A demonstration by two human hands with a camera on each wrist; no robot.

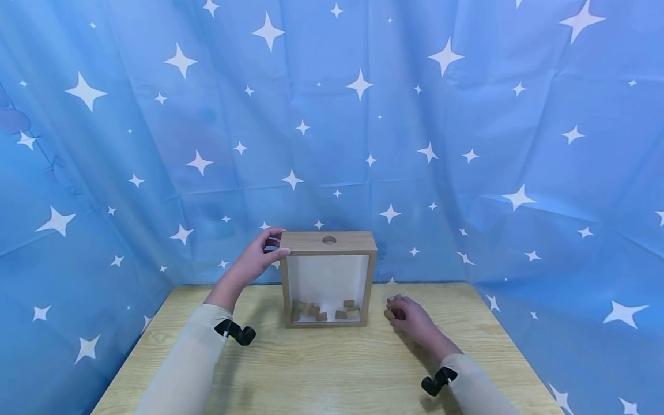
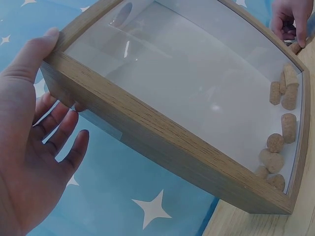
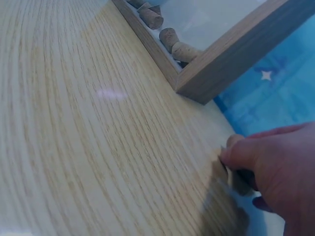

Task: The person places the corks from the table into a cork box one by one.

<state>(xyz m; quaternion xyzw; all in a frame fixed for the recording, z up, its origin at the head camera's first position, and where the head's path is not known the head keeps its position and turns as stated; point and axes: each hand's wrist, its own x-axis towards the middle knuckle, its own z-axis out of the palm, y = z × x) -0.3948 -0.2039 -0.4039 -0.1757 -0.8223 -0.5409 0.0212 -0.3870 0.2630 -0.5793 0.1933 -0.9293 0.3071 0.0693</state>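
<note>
A wooden shadow box frame (image 1: 328, 245) with a clear front stands upright on the table, a round hole in its top. Several wine corks (image 2: 289, 128) lie along the bottom inside it. At its upper left corner, my left hand (image 1: 257, 256) holds the frame, thumb at the front edge and fingers around the side. To the right of the frame, my right hand (image 1: 412, 320) is low over the table, pinching a cork (image 1: 389, 314) at its fingertips. The right wrist view mostly hides this cork behind the fingers.
The light wood table (image 1: 321, 369) ends at a back edge just behind the frame. A blue curtain (image 1: 332, 144) with white stars hangs behind and along both sides. Each wrist carries a small black camera mount (image 1: 236, 331).
</note>
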